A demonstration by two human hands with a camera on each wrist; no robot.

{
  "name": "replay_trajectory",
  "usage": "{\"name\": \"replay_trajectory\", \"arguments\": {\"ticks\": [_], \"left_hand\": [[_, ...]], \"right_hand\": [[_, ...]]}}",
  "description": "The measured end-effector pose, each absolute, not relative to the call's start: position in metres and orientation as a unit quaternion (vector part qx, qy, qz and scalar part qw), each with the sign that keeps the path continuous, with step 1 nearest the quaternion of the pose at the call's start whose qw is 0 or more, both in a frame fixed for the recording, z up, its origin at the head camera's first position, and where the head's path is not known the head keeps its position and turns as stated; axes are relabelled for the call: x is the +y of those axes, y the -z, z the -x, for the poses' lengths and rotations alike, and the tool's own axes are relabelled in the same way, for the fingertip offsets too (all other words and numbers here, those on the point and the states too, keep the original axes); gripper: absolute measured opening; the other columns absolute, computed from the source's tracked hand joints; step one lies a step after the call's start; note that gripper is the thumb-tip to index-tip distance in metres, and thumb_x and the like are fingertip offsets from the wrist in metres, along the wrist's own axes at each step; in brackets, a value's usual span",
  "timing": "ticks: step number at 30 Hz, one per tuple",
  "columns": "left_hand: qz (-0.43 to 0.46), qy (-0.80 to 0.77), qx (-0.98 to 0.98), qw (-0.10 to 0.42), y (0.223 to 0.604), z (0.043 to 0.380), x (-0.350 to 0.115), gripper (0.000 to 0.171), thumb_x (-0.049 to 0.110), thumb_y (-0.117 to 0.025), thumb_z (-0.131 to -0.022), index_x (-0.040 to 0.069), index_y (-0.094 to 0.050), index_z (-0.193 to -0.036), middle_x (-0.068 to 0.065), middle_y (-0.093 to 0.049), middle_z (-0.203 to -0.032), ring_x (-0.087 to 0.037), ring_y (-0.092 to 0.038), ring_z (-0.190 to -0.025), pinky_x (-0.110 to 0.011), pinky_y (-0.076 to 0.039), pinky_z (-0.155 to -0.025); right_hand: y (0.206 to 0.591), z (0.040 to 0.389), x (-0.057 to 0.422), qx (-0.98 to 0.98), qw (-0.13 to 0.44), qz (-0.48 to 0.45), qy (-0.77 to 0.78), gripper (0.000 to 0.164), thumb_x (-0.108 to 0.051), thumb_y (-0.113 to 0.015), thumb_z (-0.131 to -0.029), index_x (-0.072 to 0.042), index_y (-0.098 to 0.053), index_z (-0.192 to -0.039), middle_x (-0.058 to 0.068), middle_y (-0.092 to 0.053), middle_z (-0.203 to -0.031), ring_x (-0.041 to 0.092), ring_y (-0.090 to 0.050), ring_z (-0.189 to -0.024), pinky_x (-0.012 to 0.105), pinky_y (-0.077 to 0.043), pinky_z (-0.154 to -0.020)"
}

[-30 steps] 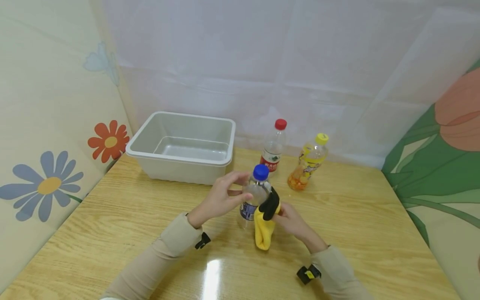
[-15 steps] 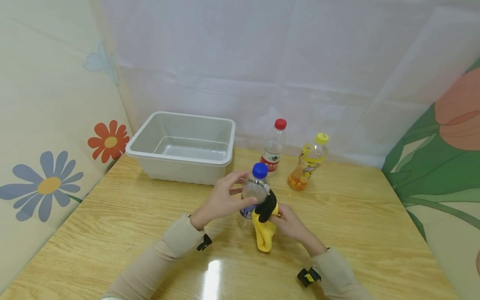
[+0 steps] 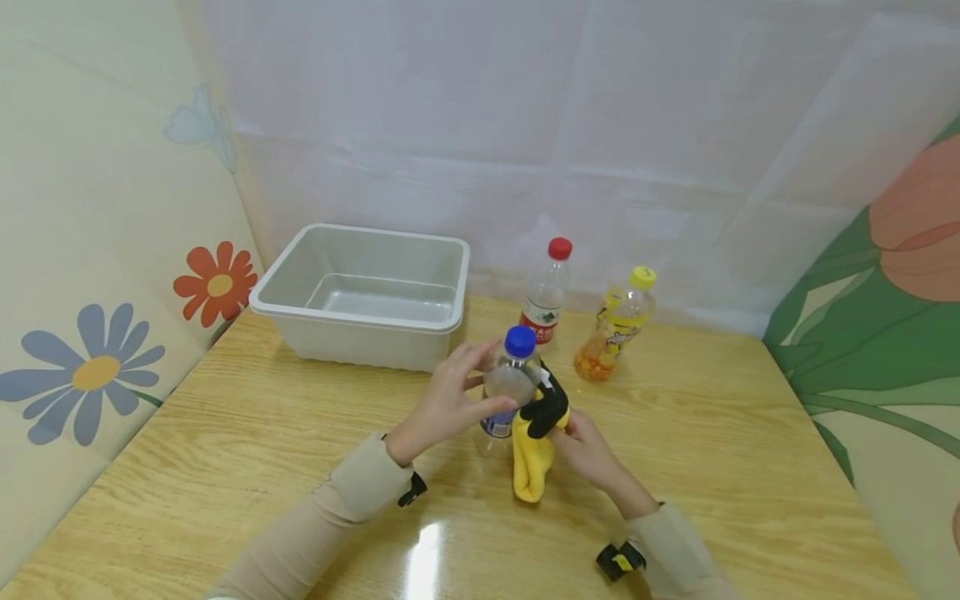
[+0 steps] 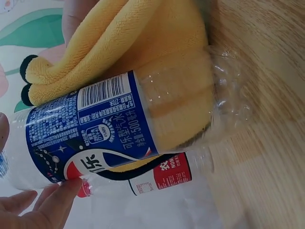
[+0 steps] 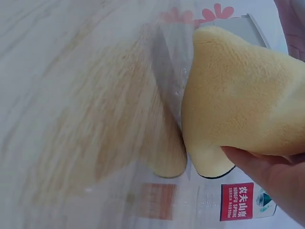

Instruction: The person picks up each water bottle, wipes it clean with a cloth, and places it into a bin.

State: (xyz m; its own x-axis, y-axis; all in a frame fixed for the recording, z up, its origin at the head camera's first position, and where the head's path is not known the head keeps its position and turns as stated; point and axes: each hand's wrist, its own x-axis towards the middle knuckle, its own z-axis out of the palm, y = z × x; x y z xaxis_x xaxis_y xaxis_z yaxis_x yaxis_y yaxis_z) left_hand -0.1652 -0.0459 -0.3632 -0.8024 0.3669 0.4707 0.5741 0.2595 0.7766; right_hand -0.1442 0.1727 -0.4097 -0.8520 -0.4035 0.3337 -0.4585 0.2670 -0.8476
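A clear plastic bottle [image 3: 497,423] with a blue cap and a blue label stands upright on the table. My left hand [image 3: 448,400] holds it around the upper part, thumb in front and fingers behind. In the left wrist view, the label [image 4: 95,129] faces the camera and the clear base shows the wood through it. With my right hand [image 3: 588,450] I pinch a yellow cloth [image 3: 531,467] with a black side against the bottle's right side. The right wrist view shows the cloth's yellow face [image 5: 243,90] covering most of the bottle, my thumb [image 5: 262,171] pressed on it.
A grey plastic bin [image 3: 360,321] stands at the back left. Behind the held bottle are a red-capped water bottle [image 3: 542,312] and a yellow-capped bottle [image 3: 615,329] with some orange contents. The wooden table [image 3: 720,450] meets a white backdrop [image 3: 600,150].
My right hand and the cloth have shifted left slightly, then back right along the bottle's side, with more of the black side now showing. My left hand keeps its hold on the bottle.
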Motion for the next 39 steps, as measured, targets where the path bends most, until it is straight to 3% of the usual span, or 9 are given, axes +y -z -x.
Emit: {"name": "replay_trajectory", "arguments": {"ticks": [2, 7, 10, 30, 34, 39], "left_hand": [[0.297, 0.534, -0.786, 0.095, 0.364, 0.166, -0.046, 0.074, 0.014, -0.078, -0.07, -0.001, -0.04, -0.132, -0.012, -0.051, -0.107, -0.023, -0.053, -0.098, -0.026, -0.052, -0.08], [0.284, 0.545, -0.784, 0.082, 0.364, 0.166, -0.045, 0.072, 0.014, -0.078, -0.07, -0.003, -0.04, -0.128, -0.013, -0.053, -0.11, -0.024, -0.054, -0.101, -0.029, -0.051, -0.083], [0.278, 0.553, -0.782, 0.075, 0.364, 0.166, -0.045, 0.068, 0.014, -0.078, -0.07, -0.004, -0.042, -0.125, -0.015, -0.054, -0.112, -0.025, -0.054, -0.103, -0.028, -0.051, -0.085], [0.312, 0.564, -0.761, 0.077, 0.363, 0.165, -0.047, 0.061, 0.007, -0.074, -0.074, -0.008, -0.044, -0.125, -0.022, -0.055, -0.116, -0.031, -0.055, -0.104, -0.028, -0.05, -0.085], [0.309, 0.566, -0.761, 0.074, 0.362, 0.163, -0.048, 0.06, 0.006, -0.073, -0.075, -0.008, -0.044, -0.125, -0.021, -0.053, -0.117, -0.031, -0.055, -0.104, -0.028, -0.05, -0.085], [0.305, 0.57, -0.759, 0.075, 0.362, 0.162, -0.048, 0.059, 0.007, -0.074, -0.075, -0.006, -0.045, -0.125, -0.017, -0.05, -0.113, -0.029, -0.054, -0.102, -0.025, -0.05, -0.085]], "right_hand": [[0.409, 0.143, 0.174, -0.793, 0.034, -0.266, -0.547, 0.018, 0.011, -0.046, -0.086, 0.014, -0.059, -0.098, 0.017, -0.064, -0.098, 0.001, -0.054, -0.091, 0.017, -0.046, -0.08], [0.4, 0.14, 0.177, -0.789, 0.042, -0.246, -0.561, 0.019, 0.01, -0.046, -0.087, 0.016, -0.058, -0.1, -0.012, -0.062, -0.093, 0.0, -0.054, -0.085, 0.018, -0.047, -0.074], [0.393, 0.138, 0.178, -0.788, 0.048, -0.242, -0.564, 0.018, 0.009, -0.045, -0.088, 0.017, -0.057, -0.1, -0.02, -0.059, -0.091, 0.001, -0.054, -0.081, 0.019, -0.048, -0.07], [0.362, 0.142, 0.179, -0.785, 0.113, -0.252, -0.554, 0.017, 0.013, -0.048, -0.085, 0.014, -0.059, -0.098, -0.019, -0.06, -0.094, 0.002, -0.055, -0.086, 0.018, -0.048, -0.073], [0.36, 0.144, 0.179, -0.773, 0.133, -0.266, -0.561, 0.021, 0.015, -0.049, -0.082, 0.006, -0.063, -0.096, -0.015, -0.062, -0.095, 0.002, -0.056, -0.087, 0.017, -0.048, -0.073], [0.361, 0.145, 0.176, -0.735, 0.135, -0.267, -0.609, 0.043, 0.018, -0.049, -0.081, -0.017, -0.065, -0.101, -0.014, -0.064, -0.096, 0.004, -0.058, -0.085, 0.016, -0.05, -0.069]]}}
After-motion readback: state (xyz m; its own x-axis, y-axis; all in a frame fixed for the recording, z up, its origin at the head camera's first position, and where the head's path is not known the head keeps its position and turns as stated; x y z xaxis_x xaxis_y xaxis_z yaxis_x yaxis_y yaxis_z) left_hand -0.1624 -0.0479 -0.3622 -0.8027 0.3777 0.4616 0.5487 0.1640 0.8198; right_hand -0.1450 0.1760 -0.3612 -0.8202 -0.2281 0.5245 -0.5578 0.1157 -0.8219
